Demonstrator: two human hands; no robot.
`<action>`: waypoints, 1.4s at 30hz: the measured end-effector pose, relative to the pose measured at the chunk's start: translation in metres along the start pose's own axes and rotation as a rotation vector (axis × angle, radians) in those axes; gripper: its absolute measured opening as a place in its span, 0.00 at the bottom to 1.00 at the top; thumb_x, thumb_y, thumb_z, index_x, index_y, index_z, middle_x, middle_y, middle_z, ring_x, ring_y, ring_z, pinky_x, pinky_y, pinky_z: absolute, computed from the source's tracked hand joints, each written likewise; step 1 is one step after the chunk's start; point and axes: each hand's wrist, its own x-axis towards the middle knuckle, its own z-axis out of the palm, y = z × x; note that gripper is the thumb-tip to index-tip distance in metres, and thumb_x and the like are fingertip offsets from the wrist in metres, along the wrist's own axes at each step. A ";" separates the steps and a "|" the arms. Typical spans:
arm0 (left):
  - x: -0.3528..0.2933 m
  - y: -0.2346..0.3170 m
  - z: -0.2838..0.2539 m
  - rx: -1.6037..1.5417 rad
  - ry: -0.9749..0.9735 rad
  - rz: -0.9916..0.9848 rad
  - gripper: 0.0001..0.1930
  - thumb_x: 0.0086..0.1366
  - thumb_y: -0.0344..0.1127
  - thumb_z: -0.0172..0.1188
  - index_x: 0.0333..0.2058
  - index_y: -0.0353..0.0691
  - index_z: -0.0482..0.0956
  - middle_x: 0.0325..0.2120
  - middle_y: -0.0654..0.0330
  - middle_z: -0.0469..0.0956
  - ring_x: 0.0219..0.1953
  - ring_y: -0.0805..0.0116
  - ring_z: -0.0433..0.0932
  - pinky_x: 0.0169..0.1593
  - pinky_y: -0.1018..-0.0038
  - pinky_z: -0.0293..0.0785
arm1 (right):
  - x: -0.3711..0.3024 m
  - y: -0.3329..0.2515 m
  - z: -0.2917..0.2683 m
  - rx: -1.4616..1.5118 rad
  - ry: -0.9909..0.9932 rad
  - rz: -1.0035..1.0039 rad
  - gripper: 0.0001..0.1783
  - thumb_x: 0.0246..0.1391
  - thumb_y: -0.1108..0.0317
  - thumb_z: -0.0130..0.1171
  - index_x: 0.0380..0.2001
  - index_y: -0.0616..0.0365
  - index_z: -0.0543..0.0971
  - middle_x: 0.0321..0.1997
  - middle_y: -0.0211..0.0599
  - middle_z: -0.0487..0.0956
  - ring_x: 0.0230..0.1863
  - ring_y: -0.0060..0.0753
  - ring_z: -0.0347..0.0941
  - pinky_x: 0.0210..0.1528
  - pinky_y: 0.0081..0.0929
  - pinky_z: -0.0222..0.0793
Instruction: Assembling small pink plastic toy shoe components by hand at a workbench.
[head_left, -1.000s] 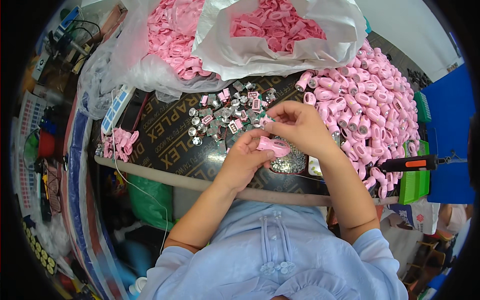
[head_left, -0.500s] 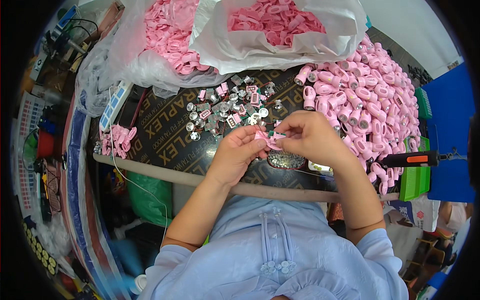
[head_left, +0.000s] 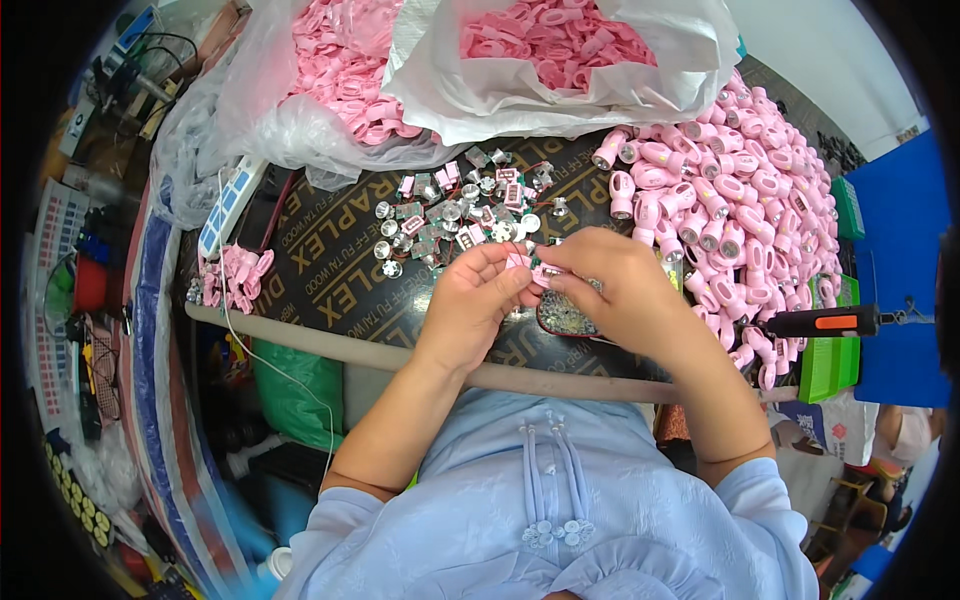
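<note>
My left hand [head_left: 472, 300] pinches a small pink plastic flashlight shell [head_left: 518, 262] between thumb and fingertips. Right beside it, my right hand [head_left: 618, 285] grips a small flashlight insert [head_left: 545, 272] with thumb and index finger, touching the shell; the fingers hide how far it sits inside. Just beyond my hands lies a loose cluster of inserts [head_left: 450, 212] with silver reflectors and green boards. Under my right hand is a shallow dish of tiny shiny parts [head_left: 568, 319], partly covered.
Finished-looking pink flashlights [head_left: 745, 200] are heaped at the right, next to a hanging electric screwdriver [head_left: 822, 322] and a green tray [head_left: 832, 350]. Bags of pink shells [head_left: 560, 45] stand at the back. A power strip [head_left: 230, 208] and pink pieces [head_left: 240, 275] lie left.
My right hand has turned and closed in over the insert, which now sits lower and closer against the pink shell. The left hand stays nearly in place.
</note>
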 end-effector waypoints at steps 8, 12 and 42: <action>0.000 -0.001 -0.002 -0.077 -0.021 -0.101 0.12 0.67 0.28 0.62 0.48 0.32 0.75 0.36 0.57 0.82 0.33 0.72 0.79 0.37 0.79 0.76 | -0.015 0.005 0.022 -0.127 0.168 -0.168 0.25 0.39 0.76 0.72 0.45 0.65 0.79 0.40 0.44 0.79 0.41 0.50 0.74 0.44 0.41 0.72; 0.000 -0.001 0.003 -0.007 0.000 -0.043 0.13 0.66 0.27 0.63 0.48 0.31 0.75 0.36 0.58 0.81 0.33 0.74 0.79 0.37 0.80 0.75 | -0.024 0.014 0.035 -0.126 0.243 -0.176 0.24 0.39 0.76 0.72 0.44 0.65 0.78 0.42 0.45 0.78 0.42 0.49 0.73 0.45 0.41 0.72; 0.011 -0.002 -0.005 0.897 -0.108 0.315 0.10 0.66 0.22 0.59 0.45 0.37 0.75 0.48 0.59 0.70 0.38 0.77 0.76 0.37 0.81 0.79 | -0.018 0.025 0.030 1.269 0.138 0.731 0.08 0.57 0.71 0.64 0.37 0.62 0.86 0.56 0.42 0.79 0.47 0.22 0.73 0.52 0.23 0.65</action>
